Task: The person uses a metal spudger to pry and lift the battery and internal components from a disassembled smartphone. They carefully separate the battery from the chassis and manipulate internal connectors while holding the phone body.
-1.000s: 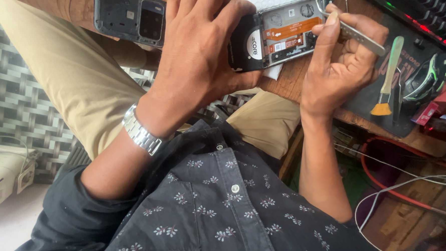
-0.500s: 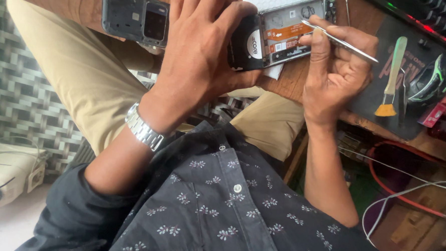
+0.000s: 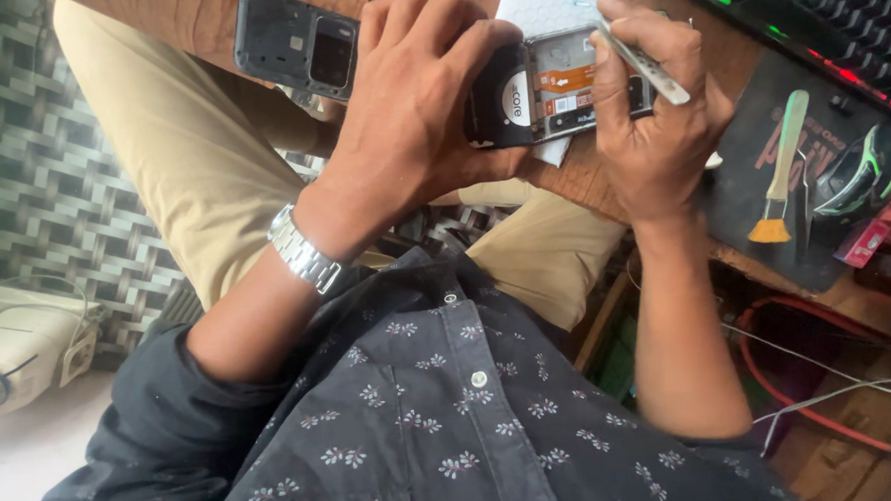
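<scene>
A: From the head view, where is everything, taking the opened phone (image 3: 563, 90) as the landmark?

B: It lies on the wooden surface (image 3: 176, 8) with its back off and the insides showing. The left hand (image 3: 411, 129) is clamped over its left end, holding it down. The right hand (image 3: 662, 120) sits over its right end, closed narrow around a pair of metal tweezers (image 3: 642, 61) whose tip is hidden behind the fingers.

A: What could go wrong?

B: I'd judge a slip the main risk: if the tweezers skid, the tip could nick the orange ribbon or a small part inside. The phone also sits near the surface edge, so a loose left grip could let it slide off.

A: Any containers?

B: None I can see. Left of the phone lies a dark back cover (image 3: 294, 44); to its right a black mat (image 3: 800, 166) carries a green-handled brush (image 3: 782, 165).
</scene>
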Demonstrator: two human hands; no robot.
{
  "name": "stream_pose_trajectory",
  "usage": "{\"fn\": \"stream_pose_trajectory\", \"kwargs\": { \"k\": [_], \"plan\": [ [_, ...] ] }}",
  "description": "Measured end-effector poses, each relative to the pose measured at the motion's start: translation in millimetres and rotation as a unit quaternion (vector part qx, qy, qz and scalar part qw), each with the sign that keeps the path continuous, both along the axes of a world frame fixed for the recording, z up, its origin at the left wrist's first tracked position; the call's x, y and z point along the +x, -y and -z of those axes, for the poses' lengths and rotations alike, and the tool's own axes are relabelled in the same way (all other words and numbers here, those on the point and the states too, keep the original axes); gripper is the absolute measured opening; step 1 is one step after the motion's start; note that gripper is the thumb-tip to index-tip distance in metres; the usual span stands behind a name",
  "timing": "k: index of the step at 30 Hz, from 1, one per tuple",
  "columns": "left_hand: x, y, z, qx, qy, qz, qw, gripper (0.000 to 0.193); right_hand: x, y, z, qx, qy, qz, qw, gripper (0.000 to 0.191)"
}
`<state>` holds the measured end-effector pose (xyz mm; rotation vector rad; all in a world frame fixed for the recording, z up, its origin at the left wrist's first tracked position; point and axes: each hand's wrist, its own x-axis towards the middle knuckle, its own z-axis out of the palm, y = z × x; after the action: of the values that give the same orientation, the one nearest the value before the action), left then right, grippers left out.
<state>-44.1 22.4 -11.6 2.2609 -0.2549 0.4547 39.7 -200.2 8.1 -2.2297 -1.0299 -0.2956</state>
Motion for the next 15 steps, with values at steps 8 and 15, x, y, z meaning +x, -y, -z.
{"fn": "stream_pose_trajectory", "kwargs": {
  "k": [8,15],
  "plan": [
    [0,2,0,-0.002,0.008,-0.007,1.0,0.077,8,1,-5,-0.017,0.044,-0.065,0.997,0.018],
    [-1,0,-4,-0.001,0.022,-0.009,1.0,0.08,-3,-3,-5,0.021,0.019,-0.017,0.999,0.017]
  ]
}}
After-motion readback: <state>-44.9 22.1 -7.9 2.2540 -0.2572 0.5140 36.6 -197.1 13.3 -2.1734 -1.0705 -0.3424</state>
